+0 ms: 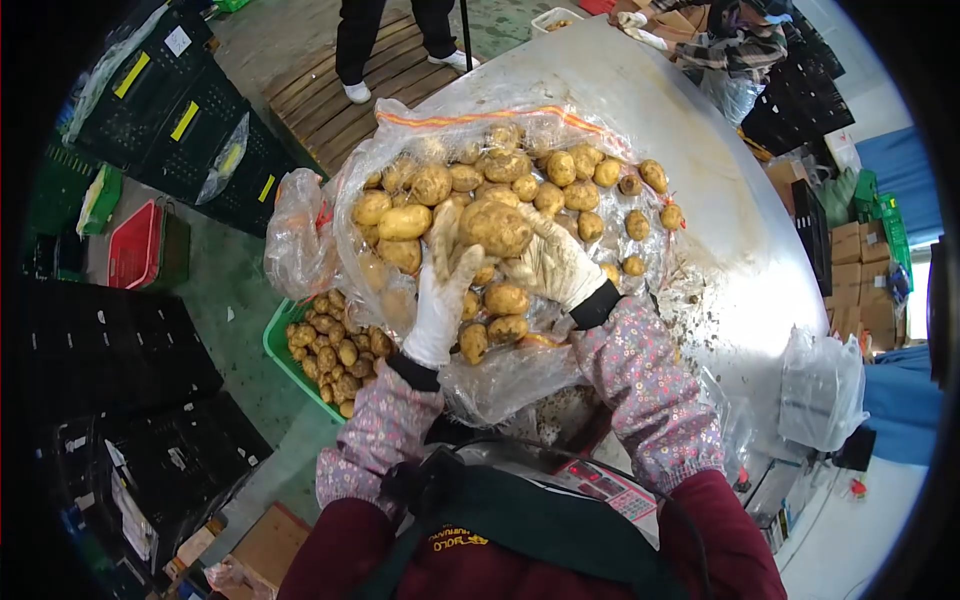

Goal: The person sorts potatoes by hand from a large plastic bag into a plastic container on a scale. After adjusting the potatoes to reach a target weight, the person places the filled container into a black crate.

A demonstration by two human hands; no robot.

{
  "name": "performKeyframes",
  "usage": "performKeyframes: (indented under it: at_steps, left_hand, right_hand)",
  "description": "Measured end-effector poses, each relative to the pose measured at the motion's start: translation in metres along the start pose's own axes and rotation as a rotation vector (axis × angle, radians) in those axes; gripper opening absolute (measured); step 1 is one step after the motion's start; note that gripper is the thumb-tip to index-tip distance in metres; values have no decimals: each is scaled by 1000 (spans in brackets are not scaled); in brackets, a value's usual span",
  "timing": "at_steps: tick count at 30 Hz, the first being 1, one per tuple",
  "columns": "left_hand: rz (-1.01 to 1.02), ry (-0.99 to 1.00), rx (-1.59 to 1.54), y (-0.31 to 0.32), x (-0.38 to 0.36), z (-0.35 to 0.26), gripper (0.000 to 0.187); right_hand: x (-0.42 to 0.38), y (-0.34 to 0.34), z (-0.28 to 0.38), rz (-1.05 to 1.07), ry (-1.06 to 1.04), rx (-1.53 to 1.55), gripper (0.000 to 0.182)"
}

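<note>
A large, dirt-specked potato (pixel 497 228) is between my two gloved hands, above a spread of smaller potatoes (pixel 404 222). My left hand (pixel 442 283), in a white glove, grips its left side with fingers pointing up. On the other side, my right hand (pixel 556 262), its glove stained with soil, curls its fingers against the potato. The smaller potatoes lie on a clear plastic bag (pixel 460 390) with an orange-red edge stripe, and several sit loose toward the right.
A green crate (pixel 280 352) of potatoes stands below left. A scale with a keypad (pixel 610 487) is close to my body. The metal table (pixel 735 215) extends right. Dark stacked crates (pixel 180 110) flank the left. One person stands on a wooden pallet (pixel 320 100); another works at the far right.
</note>
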State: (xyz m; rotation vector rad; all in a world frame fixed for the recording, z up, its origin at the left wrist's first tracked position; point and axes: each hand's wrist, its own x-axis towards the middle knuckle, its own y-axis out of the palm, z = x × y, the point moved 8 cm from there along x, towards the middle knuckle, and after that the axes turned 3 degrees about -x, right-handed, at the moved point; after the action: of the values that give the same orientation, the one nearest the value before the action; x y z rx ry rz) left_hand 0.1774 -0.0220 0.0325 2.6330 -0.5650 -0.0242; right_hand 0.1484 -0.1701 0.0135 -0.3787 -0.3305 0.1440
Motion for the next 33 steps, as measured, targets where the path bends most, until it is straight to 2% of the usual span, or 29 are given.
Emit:
performKeyframes:
  at_steps: [2,3,4,6,7,8,9,10,11,12,14,15,16,18,19,20,22,23,24,25,26,27,28,30,31,33]
  left_hand:
    - [11,23,-33,-4,3,14,53]
    - [27,15,-4,-7,2,13,52]
    - [43,5,26,-9,-1,14,51]
    - [-42,-30,-8,-21,-17,6,47]
    - [-115,-204,-275,-38,-27,15,48]
    - [-186,-375,-544,-50,-39,25,50]
    - [-225,-449,-620,-59,-55,26,46]
    - [-149,-219,-481,-91,-71,51,41]
    - [-214,-317,-440,-92,-84,50,30]
    - [-280,-414,-394,-93,-94,47,25]
    - [-242,-424,-115,-105,-101,62,25]
    - [10,2,669,-92,-97,28,21]
    - [7,3,673,-96,-96,29,21]
    - [-34,-162,89,-109,-85,48,21]
    - [-50,-243,-209,-108,-79,58,23]
    - [-47,-242,-217,-104,-67,55,23]
    - [-25,-385,-88,-86,-37,51,24]
    - [12,-133,425,-76,-14,27,26]
    - [51,140,930,-55,4,8,27]
    - [65,146,923,-46,20,10,27]
    - [227,105,1281,-29,33,24,31]
    - [395,64,1638,-17,42,40,36]
    - [355,199,1726,-8,51,48,38]
    - [426,163,1849,-8,70,82,35]
    - [405,-108,1868,-17,83,105,49]
    - [483,-56,1857,-8,82,98,50]
  right_hand:
    - [-26,32,-15,186,747,1370,35]
    - [-33,26,-30,-58,926,1141,33]
    - [-32,27,-21,-57,930,1145,33]
    - [-21,-10,-6,-248,767,514,28]
    - [-27,-18,-23,-382,709,497,24]
    - [-31,-12,-46,-383,709,495,24]
    - [-31,-12,-64,-354,643,175,27]
    - [-28,-9,-68,-316,569,-140,29]
    - [-17,2,-49,-74,649,-574,48]
    - [-12,18,-55,34,720,-700,64]
    - [-3,47,-59,30,750,-780,69]
    - [-1,56,-61,31,776,-765,68]
    - [0,57,-61,32,772,-762,68]
    - [-9,48,-71,-72,855,-544,69]
    - [-14,38,-75,-157,819,-423,73]
    - [-19,32,-78,-159,821,-432,73]
    - [-34,43,-89,-420,843,928,47]
    - [-40,38,-76,-412,809,1190,49]
    - [-43,30,-67,-426,808,1184,49]
    - [-40,27,-51,-403,732,1403,53]
    - [-38,23,-37,-376,641,1619,57]
    - [-39,20,-32,-349,608,1687,58]
    - [-44,15,-31,-368,594,1682,58]
    - [-46,7,-8,-387,511,1781,57]
    - [-52,2,-1,-382,493,1776,56]
    - [-73,-14,13,-462,504,1672,56]
